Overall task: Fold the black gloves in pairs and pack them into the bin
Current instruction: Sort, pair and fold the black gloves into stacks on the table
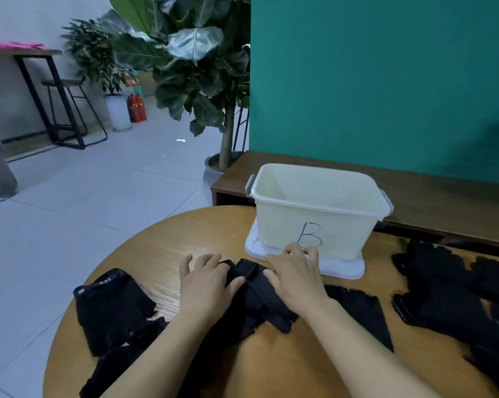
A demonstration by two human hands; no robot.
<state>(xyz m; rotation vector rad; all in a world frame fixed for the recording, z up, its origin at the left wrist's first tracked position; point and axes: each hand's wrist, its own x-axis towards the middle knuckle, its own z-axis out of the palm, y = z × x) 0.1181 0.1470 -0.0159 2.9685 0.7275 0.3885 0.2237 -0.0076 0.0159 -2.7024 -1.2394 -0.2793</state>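
A pair of black gloves (255,294) lies in the middle of the round wooden table (162,248), cuffs pointing away from me. My left hand (206,280) rests flat on its left side, fingers spread, thumb on the fabric. My right hand (295,274) presses flat on its right side, fingertips close to the bin's base. The cream bin (314,211), marked with a blue "B", stands just beyond on a white lid (343,268); no gloves show inside it. More black gloves lie at left (113,308) and in a heap at right (455,294).
A dark wooden bench (443,205) runs behind the table along a teal wall. A large potted plant (196,67) stands beyond the table's far edge. Tiled floor, a high table with a stool and red fire extinguishers are at far left.
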